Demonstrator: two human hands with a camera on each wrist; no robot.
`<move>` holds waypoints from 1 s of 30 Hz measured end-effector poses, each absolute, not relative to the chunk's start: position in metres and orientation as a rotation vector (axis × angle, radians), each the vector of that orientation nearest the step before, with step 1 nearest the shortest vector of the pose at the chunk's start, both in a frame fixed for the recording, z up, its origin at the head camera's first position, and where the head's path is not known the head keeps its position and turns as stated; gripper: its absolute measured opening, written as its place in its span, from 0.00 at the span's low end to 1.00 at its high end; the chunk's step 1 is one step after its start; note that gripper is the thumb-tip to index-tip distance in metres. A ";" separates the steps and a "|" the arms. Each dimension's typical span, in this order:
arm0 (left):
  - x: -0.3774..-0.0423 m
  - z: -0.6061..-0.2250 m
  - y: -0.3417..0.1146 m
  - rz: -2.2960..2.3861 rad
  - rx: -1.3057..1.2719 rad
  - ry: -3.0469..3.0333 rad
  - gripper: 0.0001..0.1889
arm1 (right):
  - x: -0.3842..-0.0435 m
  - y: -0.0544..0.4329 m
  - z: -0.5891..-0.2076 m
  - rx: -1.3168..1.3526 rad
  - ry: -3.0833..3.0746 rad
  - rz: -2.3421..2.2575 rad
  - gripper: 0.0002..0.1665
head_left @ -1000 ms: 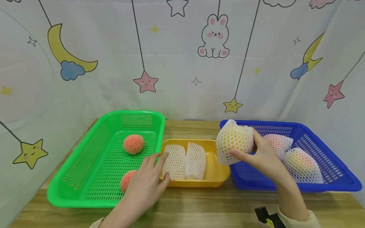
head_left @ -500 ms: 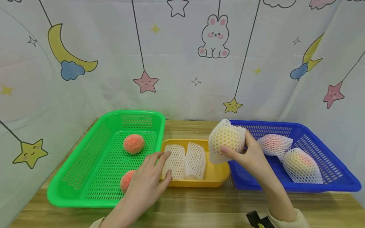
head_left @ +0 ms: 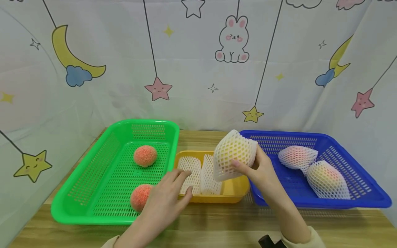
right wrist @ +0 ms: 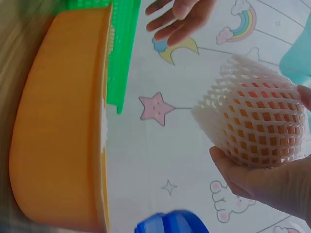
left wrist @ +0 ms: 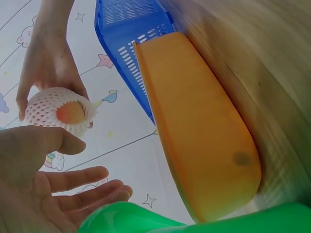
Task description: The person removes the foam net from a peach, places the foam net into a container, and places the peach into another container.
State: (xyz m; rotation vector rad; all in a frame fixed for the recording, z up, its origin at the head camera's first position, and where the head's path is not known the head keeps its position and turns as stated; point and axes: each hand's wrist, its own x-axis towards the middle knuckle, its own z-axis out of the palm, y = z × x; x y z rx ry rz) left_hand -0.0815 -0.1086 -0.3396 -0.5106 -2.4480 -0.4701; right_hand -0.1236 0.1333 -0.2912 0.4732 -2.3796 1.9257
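My right hand [head_left: 263,172] grips a yellow-and-red fruit in a white foam net sleeve [head_left: 233,155], holding it above the right part of the yellow tray [head_left: 237,186]. In the right wrist view, thumb and fingers lie on either side of the netted fruit [right wrist: 265,121]. The left wrist view shows bare fruit at the sleeve's open end. My left hand [head_left: 167,194] hovers between the green basket and the tray with loosely bent fingers and nothing in them. Two flat foam net sleeves [head_left: 190,172] lie in the tray, partly behind the hands and fruit.
The green basket [head_left: 93,220] at left holds two rough, coral-coloured round things [head_left: 145,156]. On the right, the blue basket [head_left: 279,186] holds two more netted fruits [head_left: 328,179]. All stand on a wooden table [head_left: 217,224] before a printed curtain [head_left: 192,62].
The right hand has carried the netted fruit leftward, from the blue basket's near side to over the tray. My left hand has shifted slightly right, uncovering more of the nearer coral-coloured thing.
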 end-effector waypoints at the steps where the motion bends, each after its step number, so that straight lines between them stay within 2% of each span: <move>1: -0.081 -0.340 -0.108 -0.479 -0.507 -2.453 0.14 | -0.123 0.132 -0.292 0.477 -2.372 1.959 0.31; 13: -0.082 -0.337 -0.094 -0.570 -0.580 -2.474 0.09 | -0.119 0.120 -0.300 0.507 -2.310 2.086 0.30; 22: -0.081 -0.334 -0.087 -0.819 -0.591 -2.511 0.03 | -0.118 0.111 -0.305 0.532 -2.225 2.141 0.29; 30: -0.081 -0.334 -0.086 -0.876 -0.580 -2.520 0.05 | -0.116 0.105 -0.309 0.540 -2.196 2.176 0.29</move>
